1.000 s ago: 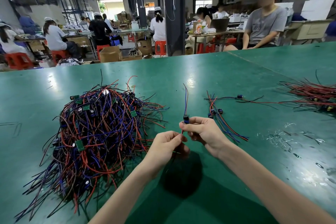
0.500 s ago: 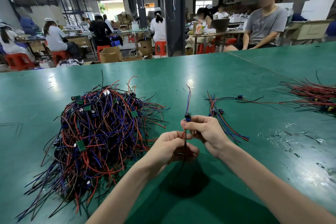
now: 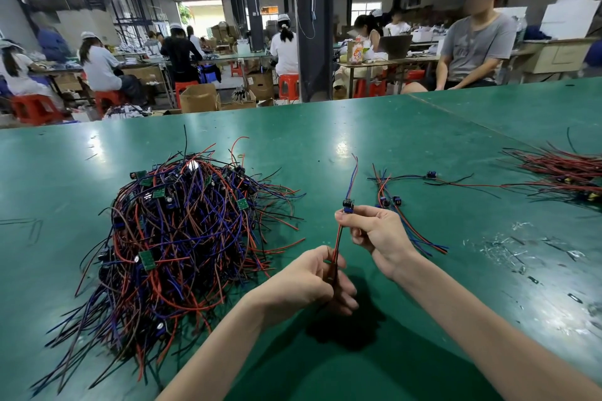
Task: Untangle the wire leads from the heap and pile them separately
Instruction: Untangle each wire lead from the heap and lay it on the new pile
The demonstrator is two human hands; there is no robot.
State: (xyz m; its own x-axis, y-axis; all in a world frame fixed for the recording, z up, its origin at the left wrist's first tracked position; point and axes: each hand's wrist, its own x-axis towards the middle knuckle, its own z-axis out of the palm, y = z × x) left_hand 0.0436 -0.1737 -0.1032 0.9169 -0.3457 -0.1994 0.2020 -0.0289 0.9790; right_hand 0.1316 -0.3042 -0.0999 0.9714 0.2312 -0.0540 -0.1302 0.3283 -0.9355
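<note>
A big tangled heap of red, blue and black wire leads (image 3: 182,238) with small green boards lies on the green table at the left. Between my hands runs a single lead (image 3: 339,234) with a small blue-black part at its top and thin blue and red ends sticking up. My right hand (image 3: 378,234) pinches that lead just below the part. My left hand (image 3: 312,280) grips its red and black wires lower down. Behind my right hand, a small pile of separated leads (image 3: 391,202) rests on the table.
Another bundle of red and black wires (image 3: 566,172) lies at the right edge. Wire scraps and clear bits (image 3: 508,247) are scattered on the table to the right. A seated person (image 3: 472,42) is beyond the far table edge.
My right hand has lifted the lead's top part and drawn the lead taut, while my left hand slid lower along the wires. The heap has not moved.
</note>
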